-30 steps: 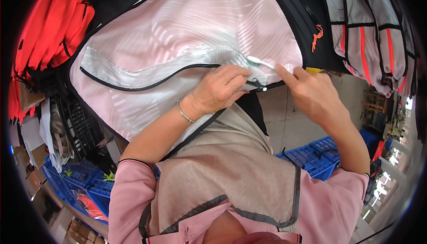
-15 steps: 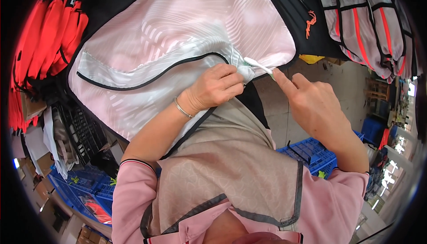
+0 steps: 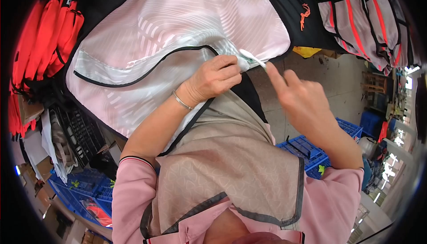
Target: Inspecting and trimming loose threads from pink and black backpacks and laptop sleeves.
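**White strip at garment edge**

The small white plastic strip (image 3: 252, 58) runs lengthwise up-left to down-right, free end toward the right hand (image 3: 302, 99). The left hand (image 3: 213, 78) pinches the pale pink patterned fabric garment (image 3: 178, 26) beside it. Right forefinger extended, apparently touching the tip.

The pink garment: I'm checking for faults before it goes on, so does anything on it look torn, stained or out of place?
No tear or stain shows on the pink garment. The left hand bunches its edge, where a small white tag sticks out by the right hand's forefinger.
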Demonstrator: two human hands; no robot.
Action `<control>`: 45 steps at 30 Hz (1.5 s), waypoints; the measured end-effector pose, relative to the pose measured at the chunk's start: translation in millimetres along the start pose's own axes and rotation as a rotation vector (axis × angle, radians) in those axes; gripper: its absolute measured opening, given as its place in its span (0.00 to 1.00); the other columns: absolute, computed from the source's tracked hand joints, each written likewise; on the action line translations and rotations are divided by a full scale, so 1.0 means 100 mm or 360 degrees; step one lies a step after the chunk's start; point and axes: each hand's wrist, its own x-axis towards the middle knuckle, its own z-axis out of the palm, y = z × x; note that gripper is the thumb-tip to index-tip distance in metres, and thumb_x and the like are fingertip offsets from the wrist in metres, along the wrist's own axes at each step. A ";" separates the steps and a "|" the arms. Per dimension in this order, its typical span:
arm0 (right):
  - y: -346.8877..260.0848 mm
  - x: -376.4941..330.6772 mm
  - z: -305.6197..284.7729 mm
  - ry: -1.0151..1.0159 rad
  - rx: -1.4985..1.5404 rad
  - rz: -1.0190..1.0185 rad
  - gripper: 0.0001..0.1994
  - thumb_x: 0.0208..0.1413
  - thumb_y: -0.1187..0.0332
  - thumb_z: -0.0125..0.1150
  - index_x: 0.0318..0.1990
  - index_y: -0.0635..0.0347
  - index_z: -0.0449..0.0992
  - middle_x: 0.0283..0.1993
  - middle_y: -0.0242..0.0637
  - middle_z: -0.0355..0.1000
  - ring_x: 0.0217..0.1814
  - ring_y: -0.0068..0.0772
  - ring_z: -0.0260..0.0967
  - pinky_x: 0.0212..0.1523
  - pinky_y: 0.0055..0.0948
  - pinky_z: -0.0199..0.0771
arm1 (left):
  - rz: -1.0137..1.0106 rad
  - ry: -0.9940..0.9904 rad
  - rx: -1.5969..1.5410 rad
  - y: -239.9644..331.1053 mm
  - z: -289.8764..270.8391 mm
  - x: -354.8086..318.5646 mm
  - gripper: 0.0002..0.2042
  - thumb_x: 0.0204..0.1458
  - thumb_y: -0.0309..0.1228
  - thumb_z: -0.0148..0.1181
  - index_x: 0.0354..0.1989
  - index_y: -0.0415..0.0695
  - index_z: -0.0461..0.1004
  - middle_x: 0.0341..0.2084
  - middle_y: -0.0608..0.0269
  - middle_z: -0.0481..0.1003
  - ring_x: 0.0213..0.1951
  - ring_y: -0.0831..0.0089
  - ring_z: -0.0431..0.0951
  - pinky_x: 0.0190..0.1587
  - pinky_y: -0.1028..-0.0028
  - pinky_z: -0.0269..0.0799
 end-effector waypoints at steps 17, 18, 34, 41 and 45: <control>-0.05 -0.12 0.40 0.0270 0.0092 0.0019 0.27 0.50 0.73 0.55 0.61 0.70 0.65 0.29 0.39 0.65 0.23 0.33 0.72 0.21 0.30 0.74 | -0.0085 0.0051 -0.0035 -0.06 -0.03 0.05 0.05 0.37 0.23 0.59 0.24 0.44 0.70 0.26 0.65 0.70 0.39 0.65 0.76 0.36 0.71 0.75; -0.04 -0.21 0.41 0.0286 0.0169 0.0070 0.26 0.50 0.74 0.55 0.60 0.65 0.68 0.29 0.38 0.66 0.22 0.35 0.72 0.21 0.32 0.74 | -0.0099 0.0016 -0.0039 -0.05 -0.04 0.06 0.05 0.37 0.23 0.60 0.24 0.45 0.70 0.26 0.65 0.71 0.39 0.65 0.76 0.35 0.71 0.75; 2.14 1.28 1.19 0.1208 0.0723 0.0986 0.17 0.52 0.81 0.49 0.51 0.74 0.72 0.34 0.63 0.72 0.40 0.65 0.71 0.43 0.51 0.70 | -0.0399 -0.0073 0.0161 -0.92 -0.56 1.20 0.08 0.33 0.18 0.62 0.22 0.45 0.73 0.23 0.62 0.72 0.32 0.62 0.75 0.33 0.68 0.72; 2.60 2.06 1.06 0.1073 0.0681 0.1059 0.09 0.55 0.74 0.55 0.40 0.70 0.76 0.36 0.62 0.74 0.42 0.65 0.73 0.44 0.51 0.73 | -0.0921 0.0163 0.0675 -2.41 -0.62 1.46 0.05 0.47 0.30 0.60 0.30 0.45 0.79 0.30 0.56 0.78 0.36 0.56 0.78 0.38 0.60 0.73; 2.67 1.95 0.89 0.1318 0.0458 0.0896 0.15 0.57 0.67 0.58 0.47 0.70 0.76 0.42 0.58 0.75 0.48 0.57 0.73 0.50 0.44 0.72 | -0.1278 0.0063 0.0449 -2.25 -1.08 1.88 0.32 0.54 0.40 0.64 0.67 0.48 0.61 0.57 0.51 0.72 0.56 0.59 0.73 0.66 0.69 0.59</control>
